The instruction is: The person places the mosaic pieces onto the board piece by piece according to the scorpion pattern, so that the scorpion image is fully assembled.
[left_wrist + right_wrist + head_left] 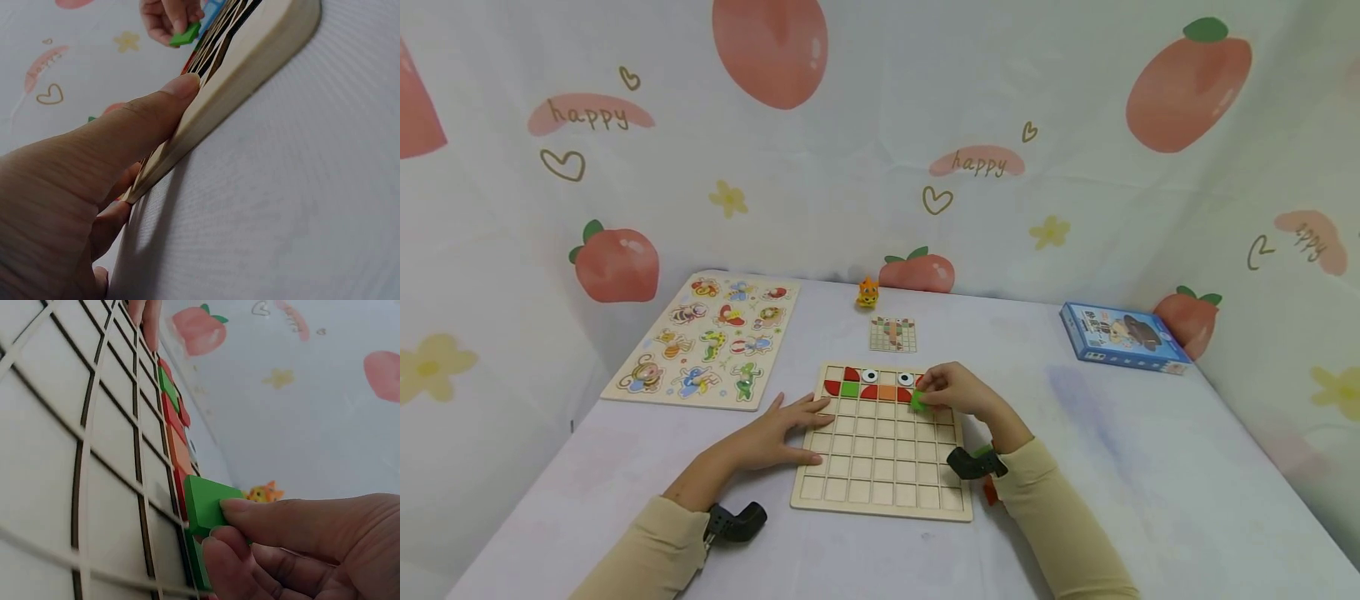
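A wooden grid board (874, 450) lies on the table, with red, green and orange tiles and two eye tiles in its far rows. My right hand (958, 392) pinches a green square tile (209, 503) between thumb and fingers, tilted over the right part of the second row. Beneath it, another green piece (197, 565) shows low in the right wrist view. My left hand (775, 435) rests on the board's left edge with fingers spread. Its thumb (181, 87) touches the rim in the left wrist view.
Behind the board lie a small pattern card (892, 335) and an orange toy figure (867, 293). An animal puzzle board (703, 342) is at the left, a blue box (1122, 337) at the right. Loose pieces, one orange-red (990, 492), lie partly under the right forearm.
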Tool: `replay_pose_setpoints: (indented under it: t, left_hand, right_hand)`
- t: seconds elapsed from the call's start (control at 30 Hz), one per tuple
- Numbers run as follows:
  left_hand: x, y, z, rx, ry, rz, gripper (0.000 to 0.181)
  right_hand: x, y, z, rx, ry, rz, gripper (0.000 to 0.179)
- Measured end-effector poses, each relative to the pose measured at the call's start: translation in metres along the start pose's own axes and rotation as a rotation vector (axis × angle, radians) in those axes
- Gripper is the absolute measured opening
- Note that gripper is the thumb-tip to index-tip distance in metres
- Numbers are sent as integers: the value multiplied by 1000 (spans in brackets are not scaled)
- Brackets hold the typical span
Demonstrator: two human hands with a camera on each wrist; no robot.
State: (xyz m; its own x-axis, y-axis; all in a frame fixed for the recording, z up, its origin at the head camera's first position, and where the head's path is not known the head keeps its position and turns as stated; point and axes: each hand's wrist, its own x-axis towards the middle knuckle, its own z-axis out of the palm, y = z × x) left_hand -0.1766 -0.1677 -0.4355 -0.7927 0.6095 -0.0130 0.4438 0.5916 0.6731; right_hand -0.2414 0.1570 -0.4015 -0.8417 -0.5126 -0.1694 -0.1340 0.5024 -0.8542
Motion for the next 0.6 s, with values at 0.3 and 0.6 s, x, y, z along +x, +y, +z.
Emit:
replay_pose_setpoints:
  t: [0.3,0.6]
  left_hand:
    - [0,1,-1,-1,2,1,68]
    - [0,0,-1,0,3,-1,68]
  right_hand:
    - [9,-6,14,-24,-22,4,14]
    - [9,-6,19,-58,7,13,11]
